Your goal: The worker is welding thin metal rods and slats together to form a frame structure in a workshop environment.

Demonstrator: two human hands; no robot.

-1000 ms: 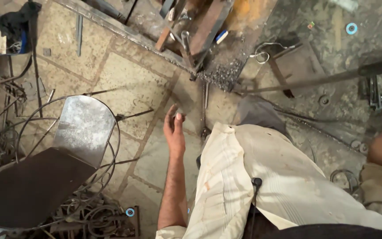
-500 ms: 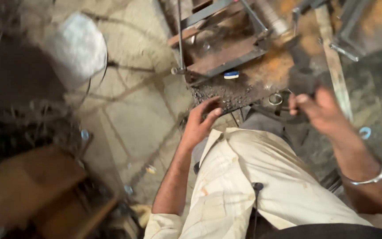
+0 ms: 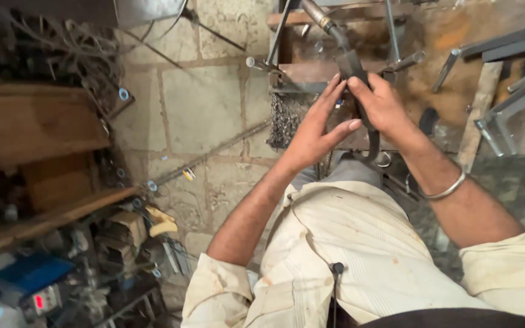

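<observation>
My right hand grips the dark handle of a long metal tool that runs up to a metal pipe at the top of the head view. A dark strap or cable hangs from the handle below that hand. My left hand is next to it with fingers stretched out, its fingertips touching the handle. Both hands are over a rusty metal work surface.
Steel angle bars lie at the right. A pile of metal shavings sits at the surface's edge above the stone floor. Wooden planks, tangled wire and a blue box crowd the left.
The view swung from the floor toward the work surface. Both hands rose and came together; my right hand closed on the tool handle and my left hand reached up to it.
</observation>
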